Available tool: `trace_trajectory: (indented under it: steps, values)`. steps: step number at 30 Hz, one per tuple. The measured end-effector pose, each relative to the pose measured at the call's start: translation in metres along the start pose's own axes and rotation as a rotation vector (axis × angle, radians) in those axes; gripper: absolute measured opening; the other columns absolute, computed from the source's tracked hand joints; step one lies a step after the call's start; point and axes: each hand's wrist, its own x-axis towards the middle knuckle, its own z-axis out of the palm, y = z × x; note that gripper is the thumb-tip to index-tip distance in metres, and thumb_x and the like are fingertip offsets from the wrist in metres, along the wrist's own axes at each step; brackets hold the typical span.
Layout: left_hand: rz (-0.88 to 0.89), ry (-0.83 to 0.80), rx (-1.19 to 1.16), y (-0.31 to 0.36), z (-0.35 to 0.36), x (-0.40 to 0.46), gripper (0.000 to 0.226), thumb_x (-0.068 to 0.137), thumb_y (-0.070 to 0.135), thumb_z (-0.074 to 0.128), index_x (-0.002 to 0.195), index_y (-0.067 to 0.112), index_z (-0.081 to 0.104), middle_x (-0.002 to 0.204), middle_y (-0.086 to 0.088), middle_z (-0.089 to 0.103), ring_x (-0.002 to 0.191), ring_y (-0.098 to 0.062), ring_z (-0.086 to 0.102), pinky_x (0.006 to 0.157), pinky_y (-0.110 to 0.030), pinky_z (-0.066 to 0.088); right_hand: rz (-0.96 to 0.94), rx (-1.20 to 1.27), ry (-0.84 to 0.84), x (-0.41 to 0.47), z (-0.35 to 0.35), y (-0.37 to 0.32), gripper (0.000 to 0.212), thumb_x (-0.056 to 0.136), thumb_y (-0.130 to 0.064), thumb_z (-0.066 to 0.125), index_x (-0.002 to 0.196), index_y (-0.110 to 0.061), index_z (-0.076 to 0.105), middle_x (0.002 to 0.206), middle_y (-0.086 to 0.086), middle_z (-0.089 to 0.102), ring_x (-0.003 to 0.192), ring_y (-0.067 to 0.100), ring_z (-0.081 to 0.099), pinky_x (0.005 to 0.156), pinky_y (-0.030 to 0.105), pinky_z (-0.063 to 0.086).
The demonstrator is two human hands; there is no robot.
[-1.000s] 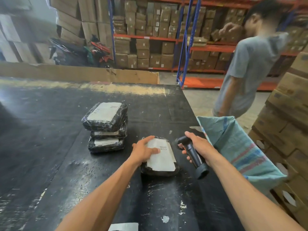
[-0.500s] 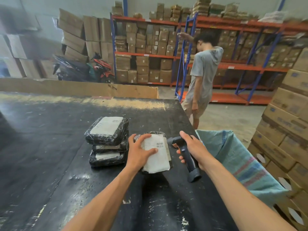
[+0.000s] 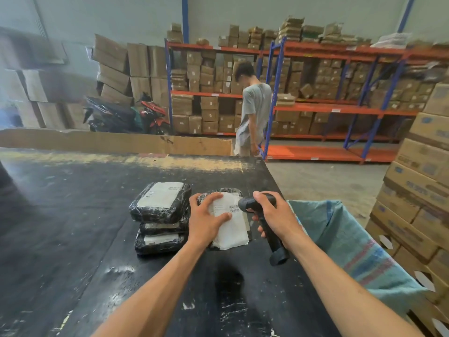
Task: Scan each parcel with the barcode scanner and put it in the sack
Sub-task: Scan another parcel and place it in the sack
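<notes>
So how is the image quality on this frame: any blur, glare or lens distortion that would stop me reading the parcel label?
Head view: the left edge is smeared with motion blur; wide-angle distortion bends the rack uprights. Pale glare streaks the far edge of the black table. The barcode on the parcel under the left hand is visible but too small to read. The right hand and scanner are sharp.

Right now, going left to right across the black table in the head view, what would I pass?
Stack of wrapped parcels → left hand resting on the parcel with the white label → right hand holding the barcode scanner → teal sack at the table's right edge.
</notes>
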Motion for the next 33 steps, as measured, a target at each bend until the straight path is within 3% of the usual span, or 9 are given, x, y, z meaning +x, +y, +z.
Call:
trace_trajectory:
  steps: [9, 16, 33]
  values:
    - [-0.046, -0.017, 0.004, -0.003, 0.003, -0.006, 0.051, 0.074, 0.025, 0.088, 0.118, 0.037, 0.066, 0.135, 0.006, 0.029, 0.107, -0.01, 0.045, 0.076, -0.003, 0.036, -0.009, -0.025, 0.06, -0.002, -0.001, 0.007, 0.026, 0.1, -0.048, 0.06, 0.112, -0.026, 0.057, 0.074, 0.012, 0.069, 0.051, 0.022, 0.059, 0.048, 0.035, 0.053]
    - [-0.047, -0.004, 0.015, -0.002, 0.006, -0.006, 0.053, 0.073, 0.025, 0.089, 0.119, 0.037, 0.066, 0.136, 0.004, 0.029, 0.108, -0.012, 0.047, 0.09, -0.023, 0.043, -0.023, -0.036, 0.02, -0.004, -0.005, 0.007, 0.029, 0.099, -0.052, 0.061, 0.116, -0.029, 0.059, 0.087, 0.018, 0.076, 0.054, 0.02, 0.063, 0.052, 0.035, 0.056]
    - [-0.062, 0.035, 0.016, -0.002, 0.007, -0.007, 0.051, 0.073, 0.026, 0.089, 0.117, 0.038, 0.065, 0.133, 0.002, 0.03, 0.107, -0.016, 0.053, 0.088, -0.025, 0.047, 0.024, -0.023, 0.031, -0.002, -0.011, 0.015, 0.036, 0.099, -0.056, 0.061, 0.12, -0.027, 0.059, 0.088, 0.014, 0.077, 0.054, 0.02, 0.065, 0.051, 0.033, 0.056]
